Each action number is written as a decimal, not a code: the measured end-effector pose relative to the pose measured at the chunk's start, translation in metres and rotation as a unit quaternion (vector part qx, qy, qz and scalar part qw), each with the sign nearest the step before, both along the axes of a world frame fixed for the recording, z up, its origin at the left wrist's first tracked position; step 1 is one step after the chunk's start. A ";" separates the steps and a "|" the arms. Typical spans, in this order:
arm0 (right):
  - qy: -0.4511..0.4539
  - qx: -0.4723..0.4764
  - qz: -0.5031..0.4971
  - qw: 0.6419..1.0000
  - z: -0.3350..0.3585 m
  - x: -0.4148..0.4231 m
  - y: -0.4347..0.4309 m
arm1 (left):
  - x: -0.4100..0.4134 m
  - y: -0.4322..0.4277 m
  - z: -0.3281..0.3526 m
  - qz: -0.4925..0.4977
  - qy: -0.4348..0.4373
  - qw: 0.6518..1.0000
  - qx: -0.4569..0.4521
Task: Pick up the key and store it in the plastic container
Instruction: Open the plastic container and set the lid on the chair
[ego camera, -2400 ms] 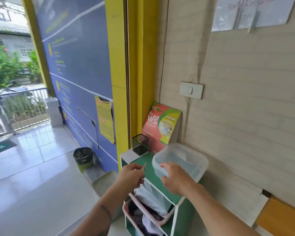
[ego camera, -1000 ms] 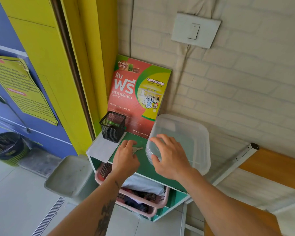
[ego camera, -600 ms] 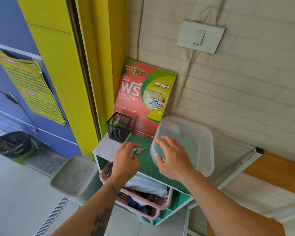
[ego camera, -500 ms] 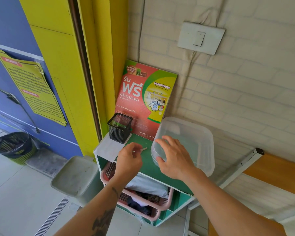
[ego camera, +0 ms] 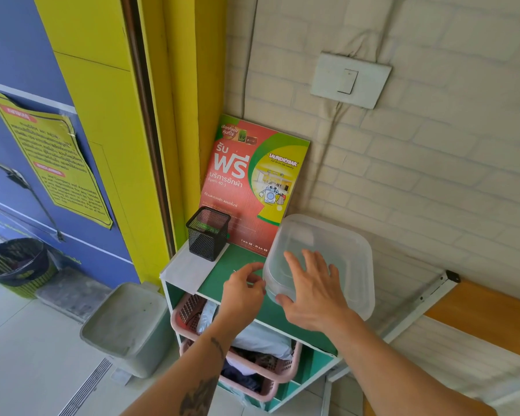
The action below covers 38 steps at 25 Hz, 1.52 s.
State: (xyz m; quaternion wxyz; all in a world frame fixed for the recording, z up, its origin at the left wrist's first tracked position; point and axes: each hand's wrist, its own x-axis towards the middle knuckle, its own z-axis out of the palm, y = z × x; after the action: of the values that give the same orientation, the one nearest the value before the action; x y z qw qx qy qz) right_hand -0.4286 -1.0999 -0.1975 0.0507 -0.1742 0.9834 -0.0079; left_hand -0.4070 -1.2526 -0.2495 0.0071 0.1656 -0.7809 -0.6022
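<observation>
Resting beside container (ego camera: 342,250), left grip (ego camera: 243,291)

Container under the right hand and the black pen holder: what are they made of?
Container: looks like frosted, translucent plastic with a matte sheen; the green shelf top shows dimly through its walls. Pen holder: likely black wire mesh, probably metal; its fine grid is see-through.

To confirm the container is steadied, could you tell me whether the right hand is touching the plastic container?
Touching. The head view shows the right hand spread flat on the lid of the plastic container, its thumb against the near rim.
</observation>
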 end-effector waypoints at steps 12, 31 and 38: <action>0.033 0.063 0.055 0.996 0.007 -0.008 -0.005 | -0.006 -0.002 -0.002 -0.064 0.004 0.997 0.031; 0.068 0.066 0.130 0.987 0.029 -0.010 0.006 | -0.010 -0.003 -0.003 -0.045 -0.036 0.998 0.041; 0.113 -0.016 0.154 0.981 0.037 -0.003 0.016 | -0.008 -0.002 0.006 -0.052 -0.045 0.997 0.023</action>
State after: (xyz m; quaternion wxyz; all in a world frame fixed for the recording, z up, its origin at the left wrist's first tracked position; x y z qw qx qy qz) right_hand -0.4320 -1.0842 -0.1605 -0.0633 -0.3241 0.9439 0.0042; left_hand -0.4148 -1.2546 -0.2432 -0.0628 0.1516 -0.7741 -0.6114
